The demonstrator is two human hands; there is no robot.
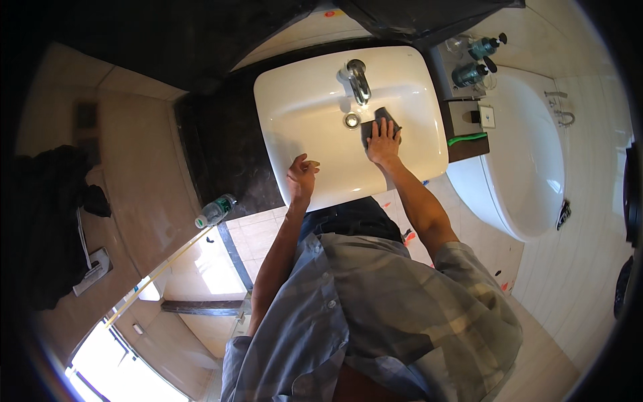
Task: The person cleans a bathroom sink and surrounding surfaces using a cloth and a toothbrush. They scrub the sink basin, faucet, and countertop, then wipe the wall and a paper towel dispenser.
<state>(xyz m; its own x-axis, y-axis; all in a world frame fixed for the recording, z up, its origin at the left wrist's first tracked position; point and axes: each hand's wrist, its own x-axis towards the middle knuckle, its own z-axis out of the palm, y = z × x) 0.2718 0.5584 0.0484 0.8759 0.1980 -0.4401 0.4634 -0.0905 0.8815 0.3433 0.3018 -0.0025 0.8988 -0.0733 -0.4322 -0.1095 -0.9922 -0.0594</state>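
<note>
Head view, basin: the white sink (321,177) fills the centre of the frame, its chrome tap (360,80) at upper centre with no stream visible, the drain (351,120) just below it
Right hand: the right hand (384,144) lies palm down right of centre, fingers slightly spread over the dark cloth
Dark cloth: the dark grey cloth (387,114) rests inside the sink, right of the drain, partly hidden by those fingers
Left hand: the left hand (303,175) is held over the sink's lower left, fingers curled, seemingly pinching a small tan piece (312,163)
Done so far: the cloth is down on the porcelain, which looks pale and glossy around it; which parts are gone over, I cannot tell
Left over: as I judge it, the work is midway, with neither held thing put aside
</note>
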